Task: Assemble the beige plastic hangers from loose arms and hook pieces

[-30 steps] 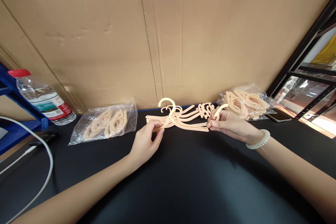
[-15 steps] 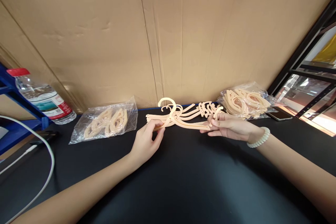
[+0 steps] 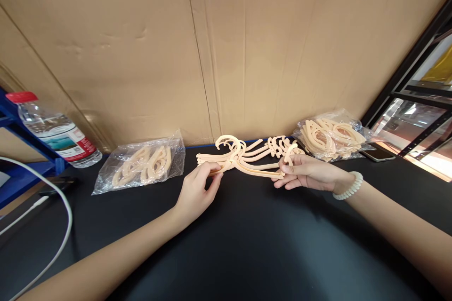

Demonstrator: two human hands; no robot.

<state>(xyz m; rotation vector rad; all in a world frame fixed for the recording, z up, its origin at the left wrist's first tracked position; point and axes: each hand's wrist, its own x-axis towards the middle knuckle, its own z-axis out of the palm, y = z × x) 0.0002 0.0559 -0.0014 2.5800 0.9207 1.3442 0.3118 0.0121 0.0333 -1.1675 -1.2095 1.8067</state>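
A peach plastic hanger lies between my two hands, just above the black table. My left hand pinches its left end between thumb and fingers. My right hand grips the right end, fingers curled round it, a white bead bracelet on the wrist. Behind it, several more peach hangers lie in a loose pile against the cardboard wall.
A clear bag of hangers lies at the left, another bag of hangers at the right, with a phone beside it. A water bottle rests on a blue shelf at the far left. A white cable curves over the table. A black metal rack stands at the right.
The held hanger has tipped lower and flatter; its hook has dropped toward the pile. My right hand has lowered and its fingers have spread a little under the hanger's end.
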